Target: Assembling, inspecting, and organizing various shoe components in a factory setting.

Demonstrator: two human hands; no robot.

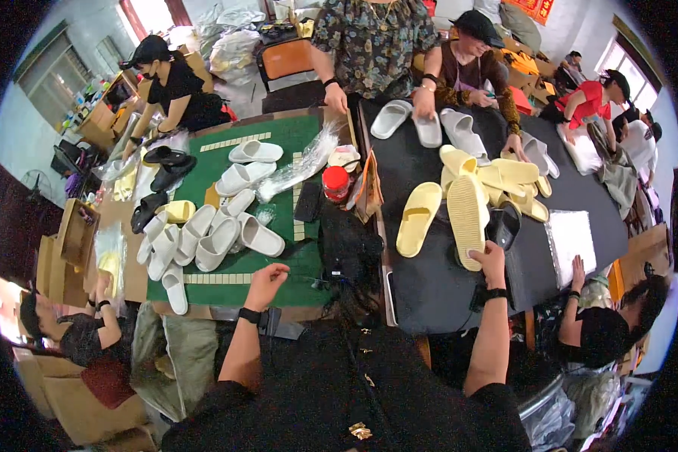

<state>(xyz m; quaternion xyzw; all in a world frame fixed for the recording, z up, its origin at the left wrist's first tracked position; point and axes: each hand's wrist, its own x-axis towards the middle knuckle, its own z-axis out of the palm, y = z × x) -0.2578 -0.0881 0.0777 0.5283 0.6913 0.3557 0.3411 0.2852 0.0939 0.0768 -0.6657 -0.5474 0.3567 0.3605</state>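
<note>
Yellow slipper (pixel 468 218), sole up, lies on the black table (pixel 429 286) with its heel end under the right hand (pixel 493 261); the fingers are curled over that heel end and appear to grip it, though how tightly cannot be told from this angle; a dark band sits on that wrist. Left hand (pixel 267 279) rests apart over the green mat (pixel 279 135); its fingers are loosely curled and hold nothing that shows; the nearest white slipper (pixel 262 237) lies just beyond it, untouched.

Judgement: a firm hold on the heel rather than the thin edge would keep the slipper from flexing; lifting it clear before turning would avoid dragging the second yellow slipper (pixel 418 217) beside it and the heap of yellow slippers (pixel 512 181) behind; the free hand could steady it.

Surface: two tables abut; the green mat carries a pile of white slippers (pixel 196 241), a red-lidded jar (pixel 335 182) and clear plastic wrapping (pixel 301 169); the black table carries yellow and white slippers and a sheet of plastic (pixel 571 237).

Room: crowded; several other people sit or stand round both tables; cardboard boxes (pixel 71 241) and bags stand along the walls; windows at both sides.
</note>
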